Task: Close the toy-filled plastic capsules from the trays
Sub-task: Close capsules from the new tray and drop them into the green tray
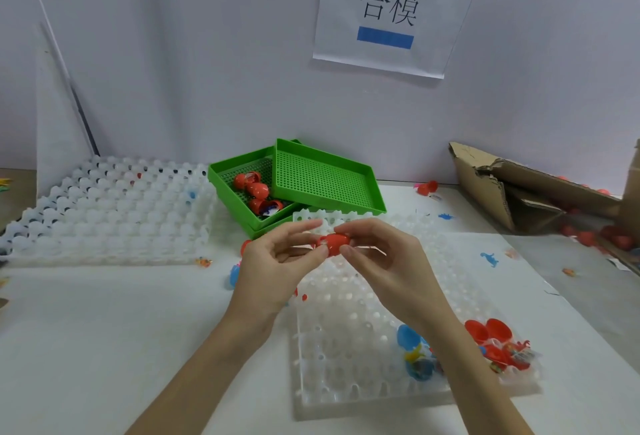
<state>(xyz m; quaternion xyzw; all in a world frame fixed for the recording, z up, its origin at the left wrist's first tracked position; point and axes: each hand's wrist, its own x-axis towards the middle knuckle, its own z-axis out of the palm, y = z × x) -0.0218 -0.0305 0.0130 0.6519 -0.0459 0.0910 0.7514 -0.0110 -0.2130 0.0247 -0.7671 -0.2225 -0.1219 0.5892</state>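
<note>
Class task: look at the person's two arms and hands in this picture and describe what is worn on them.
Nothing is worn. The left hand and right hand are bare, without gloves, and no rings, watch or bands show. Both forearms are uncovered down to the bottom edge of the picture; no sleeve is in view.

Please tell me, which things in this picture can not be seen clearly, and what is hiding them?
1. Red capsule, head view: fingers of the left hand and right hand cover its seam, so whether it is fully closed is unclear.
2. Toys inside the capsules in the green tray: too small.
3. Cardboard box: cut off by the right edge.
4. White tray near corner: the right forearm hides the blue capsules there.
</note>
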